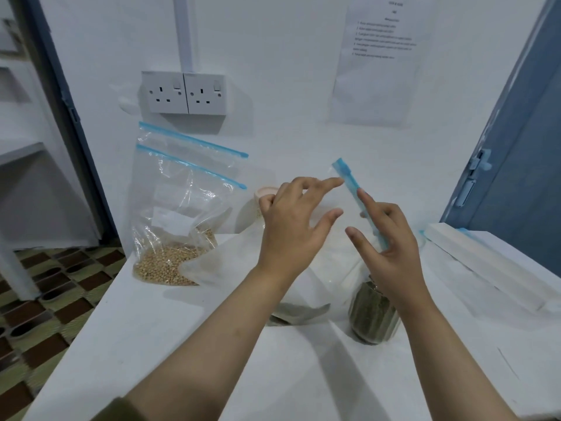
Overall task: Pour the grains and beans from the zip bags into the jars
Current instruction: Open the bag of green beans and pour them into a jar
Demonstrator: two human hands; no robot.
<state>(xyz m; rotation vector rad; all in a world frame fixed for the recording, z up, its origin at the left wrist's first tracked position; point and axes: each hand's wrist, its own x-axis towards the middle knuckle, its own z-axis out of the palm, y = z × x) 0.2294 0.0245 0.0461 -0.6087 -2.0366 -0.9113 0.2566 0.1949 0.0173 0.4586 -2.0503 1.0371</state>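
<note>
A clear zip bag (331,253) of white grains stands on the white table (151,329), its blue zip strip (349,180) raised edge-on between my hands. My right hand (391,247) holds the strip, which runs between its fingers; the thumb is spread apart. My left hand (297,226) hovers with fingers spread, its index tip touching the bag's top. A glass jar of green beans (373,311) stands under my right wrist. A pale-rimmed jar (265,192) is partly hidden behind my left hand. Two zip bags (182,208) lean on the wall, with tan beans (167,265) at the bottom.
A flattened bag (291,312) lies under my left forearm. A long white block (485,262) sits along the table's right side beside a blue door (516,147). Wall sockets (183,92) and a printed sheet (379,56) are behind. The table's left edge drops to tiled floor (45,299).
</note>
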